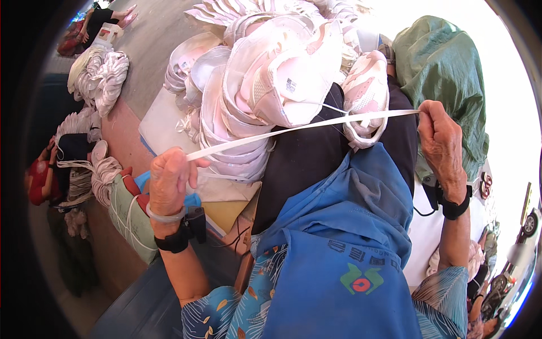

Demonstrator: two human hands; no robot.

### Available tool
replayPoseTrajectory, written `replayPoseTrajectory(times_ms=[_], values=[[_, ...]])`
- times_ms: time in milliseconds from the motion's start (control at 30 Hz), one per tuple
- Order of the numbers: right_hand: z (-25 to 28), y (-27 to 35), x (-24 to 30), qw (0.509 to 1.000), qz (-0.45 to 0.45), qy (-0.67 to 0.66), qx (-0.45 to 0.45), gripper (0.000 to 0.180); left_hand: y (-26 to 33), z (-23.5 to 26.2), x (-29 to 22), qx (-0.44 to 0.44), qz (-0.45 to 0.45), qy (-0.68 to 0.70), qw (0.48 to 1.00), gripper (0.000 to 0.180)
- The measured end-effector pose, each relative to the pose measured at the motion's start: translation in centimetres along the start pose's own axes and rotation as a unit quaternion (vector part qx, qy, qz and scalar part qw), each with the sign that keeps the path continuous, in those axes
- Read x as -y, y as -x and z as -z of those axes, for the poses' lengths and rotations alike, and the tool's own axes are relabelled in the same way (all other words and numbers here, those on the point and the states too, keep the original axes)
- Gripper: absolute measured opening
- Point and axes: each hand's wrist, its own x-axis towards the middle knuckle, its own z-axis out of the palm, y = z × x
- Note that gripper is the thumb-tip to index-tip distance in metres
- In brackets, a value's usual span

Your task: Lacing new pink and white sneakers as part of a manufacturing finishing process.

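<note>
A flat white shoelace (pixel 243 143) is stretched between my two hands. My left hand (pixel 168 179) is closed on its left end, and my right hand (pixel 440 135) pinches the right end. The lace passes over a white and pale pink shoe upper (pixel 366 96) that lies toe away between my knees. Whether the lace is threaded into the upper, I cannot tell. Left of the upper rises a large heap of stacked, similar shoe uppers (pixel 288 73). A blue apron (pixel 344 282) covers my lap.
A green cloth-covered bundle (pixel 446 85) stands at the far right, near red-handled scissors (pixel 485 185). To the left are a tied pale green sack (pixel 130 217) and more stacked uppers (pixel 104 79). Other people sit at the left and right edges. A car (pixel 530 223) is at the far right.
</note>
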Motion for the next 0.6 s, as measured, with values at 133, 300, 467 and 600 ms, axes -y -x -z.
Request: replayPoseTrajectory(times_ms=[133, 300, 467, 600], values=[[1.1, -0.3, -4.1, 0.996, -0.059, 0.056, -0.047, 0.005, 0.8, 4.6, -2.7, -0.153, -0.047, -0.010, 0.987, 0.038], [2.1, 0.5, -12.4, 0.967, -0.141, 0.181, -0.111, 0.013, 3.8, 13.0, -5.7, -0.280, -0.065, 0.141, 0.947, 0.027], [5.8, 4.9, -25.5, 0.915, -0.249, 0.254, -0.192, 0.024, 7.0, 20.8, -7.3, -0.406, -0.103, 0.164, 0.893, 0.023], [6.7, 4.7, -22.0, 0.881, -0.371, -0.114, -0.272, 0.030, 4.7, 15.6, -9.5, -0.555, -0.164, 0.109, 0.808, 0.028]])
